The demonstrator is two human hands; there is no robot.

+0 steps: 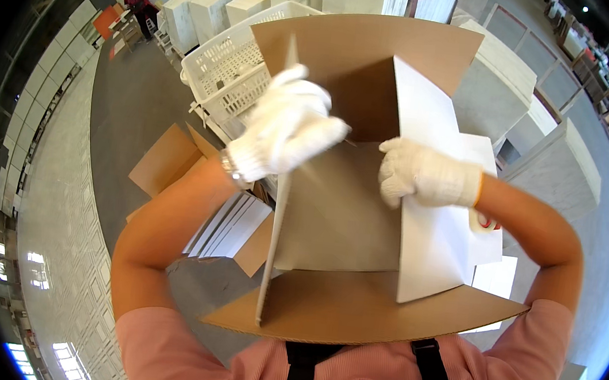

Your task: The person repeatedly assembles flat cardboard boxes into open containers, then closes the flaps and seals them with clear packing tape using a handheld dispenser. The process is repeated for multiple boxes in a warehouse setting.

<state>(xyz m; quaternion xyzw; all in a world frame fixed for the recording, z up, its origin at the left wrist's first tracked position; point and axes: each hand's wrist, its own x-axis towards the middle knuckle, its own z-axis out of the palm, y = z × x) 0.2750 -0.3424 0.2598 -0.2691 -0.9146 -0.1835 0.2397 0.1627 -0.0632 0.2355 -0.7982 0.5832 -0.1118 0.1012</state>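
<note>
A large cardboard box (pixel 315 308) stands upright before me with its top flaps raised, brown inside and white outside. White knitted gloves cover both hands. My right hand (pixel 423 173) has its fingers curled over the inner edge of the right white flap (pixel 434 254). Over the far part of the left flap (pixel 271 253), seen nearly edge-on, is my left hand (pixel 285 126). Its thumb side points into the box; motion smears the fingers, so their grip is unclear. Whether the grey-brown area inside is the box's bottom or the floor, I cannot tell.
Beyond the box on the left is a white plastic crate (pixel 231 73). Pale stone slabs (pixel 220 2) stand behind it, with more slabs (pixel 499 69) at the right. A smaller open carton (pixel 164 158) lies left, near white panels (pixel 224 226). A person (pixel 139 4) stands far left.
</note>
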